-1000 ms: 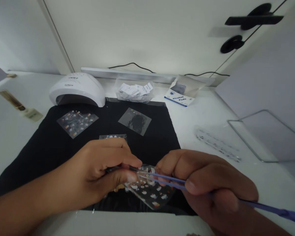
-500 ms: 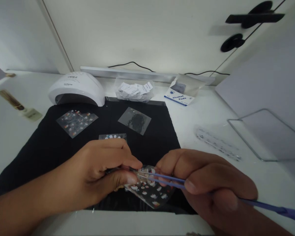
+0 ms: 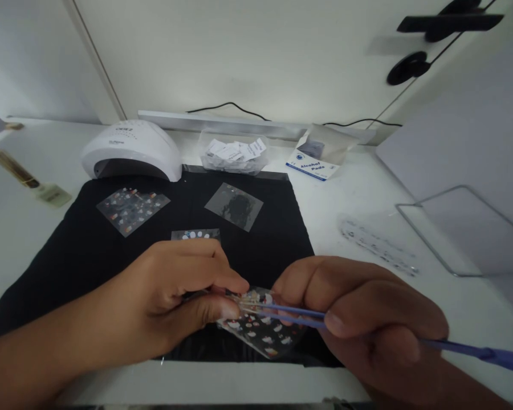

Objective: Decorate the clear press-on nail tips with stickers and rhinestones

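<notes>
Between thumb and fingers, my left hand (image 3: 192,290) pinches the left edge of a clear sticker sheet (image 3: 260,336) printed with small white and red figures. My right hand (image 3: 367,313) is closed around purple tweezers (image 3: 290,313), whose thin metal tips point left. Those tips lie over the sheet by my left thumb; whether they grip a sticker is too small to tell. Fingertips of my right hand are at the sheet's upper right edge. Just beyond my left hand, another sheet with white dots (image 3: 195,234) is partly hidden.
Under the hands lies a black cloth (image 3: 277,245) with a printed sheet (image 3: 132,210) and a clear sheet (image 3: 234,206). Behind stand a white nail lamp (image 3: 132,145), a tub of packets (image 3: 235,155) and an alcohol pads box (image 3: 312,162). A brush (image 3: 15,168) and clear strip (image 3: 376,245) flank the cloth.
The tweezers' tips have shifted very slightly to the right over the sheet. Both hands keep nearly the same pose, and the view has tilted a little.
</notes>
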Tool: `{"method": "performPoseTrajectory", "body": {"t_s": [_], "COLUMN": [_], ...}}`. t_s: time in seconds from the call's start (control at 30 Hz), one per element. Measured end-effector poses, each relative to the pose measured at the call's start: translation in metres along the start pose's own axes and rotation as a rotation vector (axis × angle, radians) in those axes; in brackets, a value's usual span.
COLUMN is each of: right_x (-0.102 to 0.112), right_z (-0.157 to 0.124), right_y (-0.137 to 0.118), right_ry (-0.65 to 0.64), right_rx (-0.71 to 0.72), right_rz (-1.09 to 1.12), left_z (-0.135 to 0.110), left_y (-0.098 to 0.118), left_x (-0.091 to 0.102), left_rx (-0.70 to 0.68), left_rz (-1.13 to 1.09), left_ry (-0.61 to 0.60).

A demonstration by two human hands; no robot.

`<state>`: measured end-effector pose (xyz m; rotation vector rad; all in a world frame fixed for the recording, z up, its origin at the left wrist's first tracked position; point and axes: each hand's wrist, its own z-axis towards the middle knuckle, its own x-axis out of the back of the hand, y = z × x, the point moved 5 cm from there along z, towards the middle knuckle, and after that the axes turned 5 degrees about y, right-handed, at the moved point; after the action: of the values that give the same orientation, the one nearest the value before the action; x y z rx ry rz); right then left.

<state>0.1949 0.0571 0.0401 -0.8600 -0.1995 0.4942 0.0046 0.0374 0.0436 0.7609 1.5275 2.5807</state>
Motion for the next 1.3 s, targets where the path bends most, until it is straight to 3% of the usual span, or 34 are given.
{"method": "performPoseTrajectory", "body": {"t_s": [0.43, 1.3], "right_x": [-0.0048, -0.0061], "right_z": [0.0070, 0.0080], "right_y": [-0.0009, -0.0005], "right_ry": [-0.012, 0.003], "right_rx": [0.029, 0.021], "right_rz": [0.117, 0.118], "left_z": [-0.0014, -0.0015], "left_y": [0.0008, -0.0018], "left_x": [0.0001, 0.0003], "left_rx": [0.006, 0.013], "left_rz": [0.019, 0.019], "left_ry": [-0.011, -0.031]}}
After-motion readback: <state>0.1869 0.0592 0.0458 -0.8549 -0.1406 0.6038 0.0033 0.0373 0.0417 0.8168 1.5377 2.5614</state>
